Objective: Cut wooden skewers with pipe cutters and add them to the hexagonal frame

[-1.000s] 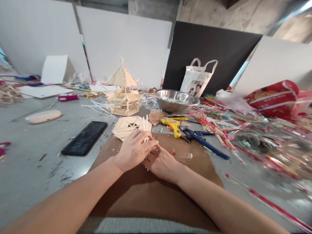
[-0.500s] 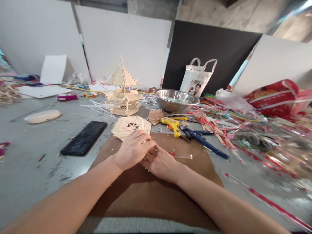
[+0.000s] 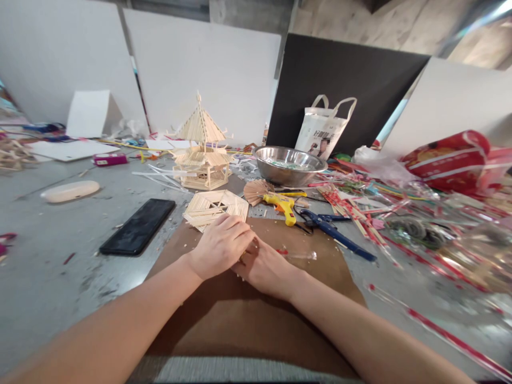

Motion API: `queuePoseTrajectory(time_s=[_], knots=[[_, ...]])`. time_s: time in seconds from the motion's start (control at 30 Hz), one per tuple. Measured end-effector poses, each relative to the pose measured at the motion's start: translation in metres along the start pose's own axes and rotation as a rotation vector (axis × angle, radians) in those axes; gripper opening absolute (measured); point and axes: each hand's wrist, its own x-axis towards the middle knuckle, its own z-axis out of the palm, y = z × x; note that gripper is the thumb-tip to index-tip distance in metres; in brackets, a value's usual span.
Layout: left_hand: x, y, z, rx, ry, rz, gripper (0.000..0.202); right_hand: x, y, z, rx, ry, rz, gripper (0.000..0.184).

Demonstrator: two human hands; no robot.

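My left hand [image 3: 223,242] lies over my right hand [image 3: 269,268], its curled fingers closed across the right hand's fingers. Those right fingers are mostly covered, so anything beneath or between them is hidden. Both hands rest low over a brown sheet [image 3: 244,336]. Just past my left fingertips is a flat hexagonal panel of pale wooden sticks [image 3: 212,209], with dark gaps at its middle. Behind it stands a stick-built pagoda model [image 3: 202,160]. A yellow glue gun [image 3: 283,207] lies beyond my right hand, near a small clear strip with red on it [image 3: 298,256].
To the left are a black phone [image 3: 138,226] and a white oblong case [image 3: 71,191]. A metal bowl [image 3: 290,165] and white bag [image 3: 322,130] stand behind. Blue-handled pliers [image 3: 340,232] lie right, beside heaped sticks, wrappers and red packaging [image 3: 452,160].
My left fingers have shifted slightly over the right hand, covering more of the ring there. Everything else stays in place.
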Motion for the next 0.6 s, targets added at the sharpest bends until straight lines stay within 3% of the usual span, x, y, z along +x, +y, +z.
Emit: queuePoseTrajectory(time_s=[0.23,0.4,0.5,0.6], knots=[[0.0003,-0.0009,0.0007,-0.035,0.052,-0.028,0.019,-0.0011,0.0004,-0.0013,-0.013,-0.027,-0.013,0.023],[-0.0014,-0.0010,0.0042,-0.101,0.078,-0.186,0.021,-0.0005,0.0016,-0.0069,-0.052,-0.070,-0.003,0.027],[-0.0014,0.0001,0.0049,-0.199,0.035,-0.315,0.022,0.0001,0.0017,-0.0084,-0.082,-0.107,0.008,0.027],[0.0008,0.0014,0.0044,-0.336,-0.088,-0.422,0.026,0.0006,0.0007,-0.0080,-0.110,-0.130,0.004,0.027]])
